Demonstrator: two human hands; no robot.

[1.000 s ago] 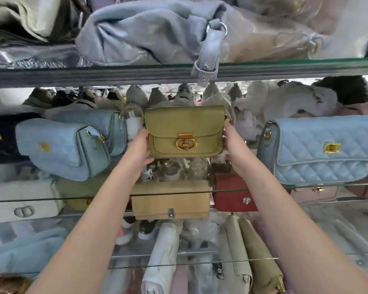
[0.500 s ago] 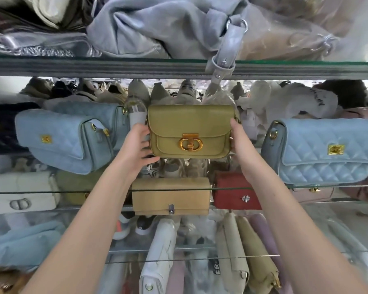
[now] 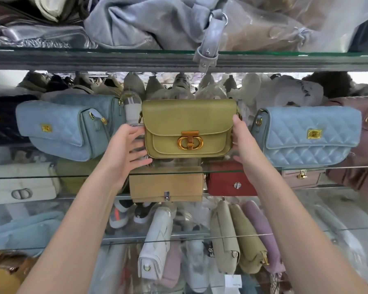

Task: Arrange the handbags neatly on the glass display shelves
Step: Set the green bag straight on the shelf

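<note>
Nearest in, the left hand (image 3: pixel 126 149) is flat, fingers spread, against the left end of the olive handbag (image 3: pixel 187 124). The right hand (image 3: pixel 245 145) wraps the right end, fingers hidden behind. The bag's upright on the glass shelf (image 3: pixel 348 166), or barely off it. I'd guess it's light, fairly stiff and slidey on glass, so hold it by the ends, not the gold clasp (image 3: pixel 190 142). Tight spot though: left blue quilted bag (image 3: pixel 62 132), right blue quilted bag (image 3: pixel 310 134), a clear bottle (image 3: pixel 132 107) just beside, fluffy stuff behind.
</note>
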